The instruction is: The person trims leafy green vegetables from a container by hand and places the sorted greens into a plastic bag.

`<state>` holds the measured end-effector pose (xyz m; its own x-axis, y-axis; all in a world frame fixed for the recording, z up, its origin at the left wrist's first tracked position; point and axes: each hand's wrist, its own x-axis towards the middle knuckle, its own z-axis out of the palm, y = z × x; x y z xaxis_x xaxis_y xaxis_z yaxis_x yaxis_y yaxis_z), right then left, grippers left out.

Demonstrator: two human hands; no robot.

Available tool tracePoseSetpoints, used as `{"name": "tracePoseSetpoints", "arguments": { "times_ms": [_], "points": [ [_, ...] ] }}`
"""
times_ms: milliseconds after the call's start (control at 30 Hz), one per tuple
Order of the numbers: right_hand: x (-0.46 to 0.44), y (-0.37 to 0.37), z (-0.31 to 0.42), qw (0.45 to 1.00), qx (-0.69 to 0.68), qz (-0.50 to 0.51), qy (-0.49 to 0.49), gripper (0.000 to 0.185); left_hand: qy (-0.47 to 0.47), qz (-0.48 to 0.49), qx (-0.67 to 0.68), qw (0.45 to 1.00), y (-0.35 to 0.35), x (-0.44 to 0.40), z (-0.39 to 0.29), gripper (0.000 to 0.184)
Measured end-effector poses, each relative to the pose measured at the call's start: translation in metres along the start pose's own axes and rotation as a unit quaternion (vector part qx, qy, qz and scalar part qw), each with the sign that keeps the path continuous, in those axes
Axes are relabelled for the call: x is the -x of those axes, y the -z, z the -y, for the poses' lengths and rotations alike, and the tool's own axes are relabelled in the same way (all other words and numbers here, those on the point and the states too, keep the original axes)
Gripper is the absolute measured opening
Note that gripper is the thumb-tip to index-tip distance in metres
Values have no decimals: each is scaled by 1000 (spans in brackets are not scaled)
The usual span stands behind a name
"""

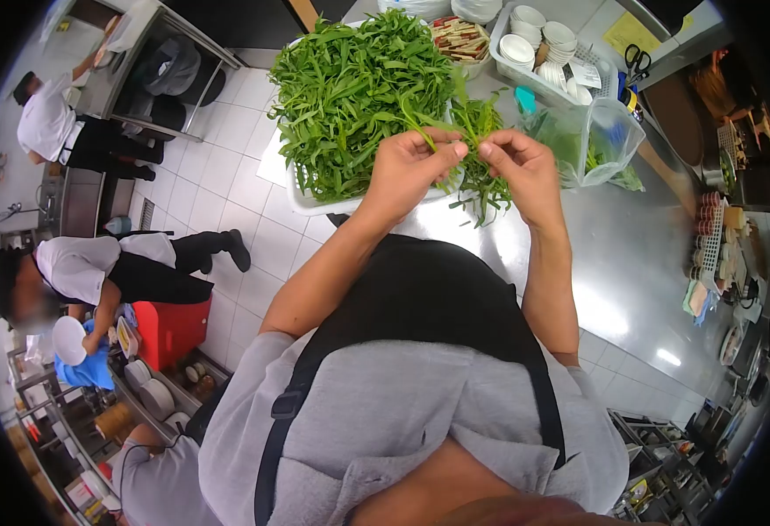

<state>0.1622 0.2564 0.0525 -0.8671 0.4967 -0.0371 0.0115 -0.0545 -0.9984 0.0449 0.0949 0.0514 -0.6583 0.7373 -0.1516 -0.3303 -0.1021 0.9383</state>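
Observation:
Long-leaved greens (350, 96) fill a white basket (315, 207) at the upper left of the steel counter (613, 254). My left hand (413, 168) is closed in a pinch on a green stem in front of the basket's right side. Close beside it, my right hand (522, 167) also pinches the greens, its fingertips nearly touching those of the left. A smaller bunch of leafy greens (483, 197) lies on the counter beneath and between both hands. Just right of my right hand stands an open clear plastic bag (609, 145) with greens inside.
Behind the bag, a white crate (609, 74) holds small cups, with scissors (638, 60) beside it. A container of small packets (462, 39) stands behind the basket. At left, one person (109, 267) holds a plate near a red bin (174, 331); another (56, 127) stands farther back.

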Motion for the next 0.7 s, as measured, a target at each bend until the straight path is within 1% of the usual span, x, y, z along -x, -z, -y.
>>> {"name": "tracePoseSetpoints", "arguments": {
  "times_ms": [67, 167, 267, 367, 400, 467, 500, 533, 567, 633, 700],
  "points": [
    [1, 0, -2, 1000, 9, 14, 7, 14, 1, -3, 4, 1000, -1, -3, 4, 25],
    [2, -3, -6, 998, 44, -9, 45, 13, -7, 1, 14, 1000, -4, -5, 6, 23],
    [2, -11, -12, 989, -7, -145, 30, 13, -23, -56, 65, 996, -6, -6, 11, 21],
    [-4, 10, -35, 981, 86, -169, 39, 17, -12, -47, 94, 994, -1, -6, 9, 22],
    [-9, 27, -50, 964, 237, -118, -24, 25, -14, -36, 90, 995, 2, -5, 8, 22],
    [-4, 49, -96, 909, 389, -145, 20, 27, -21, -12, 82, 996, 5, -2, 5, 24],
    [-9, 48, -93, 872, 461, -156, 46, 29, -26, -2, 78, 997, 6, -6, 3, 24],
    [-8, 50, -91, 893, 421, -151, 44, 29, -27, 4, 73, 997, 9, -5, 2, 25],
    [-5, 50, -91, 926, 352, -133, 14, 28, -22, 9, 67, 997, 12, 1, 4, 25],
    [-7, 34, -54, 972, 210, -102, -40, 26, -30, 13, 35, 999, 18, 2, 5, 22],
    [-3, 18, -34, 994, 104, -38, -23, 23, -39, 16, 6, 999, 22, 1, 9, 21]
  ]
}}
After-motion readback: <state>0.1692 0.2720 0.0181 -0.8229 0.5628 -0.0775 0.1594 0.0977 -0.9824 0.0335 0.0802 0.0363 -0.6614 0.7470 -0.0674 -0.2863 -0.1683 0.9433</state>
